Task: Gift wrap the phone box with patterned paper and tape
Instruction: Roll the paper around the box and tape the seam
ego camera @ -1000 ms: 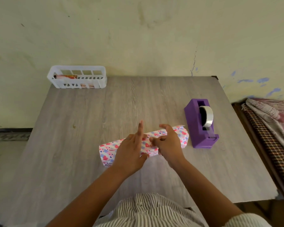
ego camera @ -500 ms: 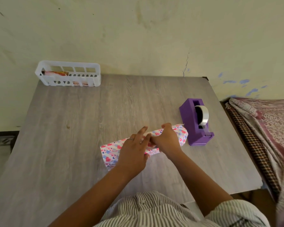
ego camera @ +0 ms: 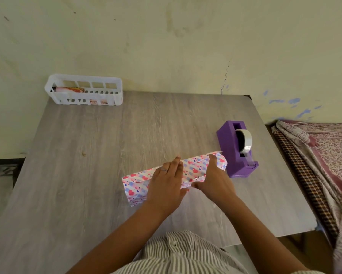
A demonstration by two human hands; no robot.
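Observation:
The phone box point(ego camera: 138, 183), covered in white paper with red and blue hearts, lies slanted on the grey table point(ego camera: 99, 147) in front of me. My left hand point(ego camera: 167, 184) rests flat on its middle, fingers straight and together. My right hand point(ego camera: 213, 179) lies over the box's right part, fingers stretched toward the far edge and thumb along the near side. The paper's right end point(ego camera: 221, 162) sticks out loosely. A purple tape dispenser point(ego camera: 233, 153) with a clear roll point(ego camera: 246, 142) stands just right of the box.
A white slotted basket point(ego camera: 85, 89) holding a few packets sits at the table's far left corner against the wall. A bed with a patterned cloth point(ego camera: 324, 161) runs along the table's right edge.
My right hand has opened from a pinch at the middle seam and slid right along the box. My left hand has flattened onto the paper. The box has stayed in place.

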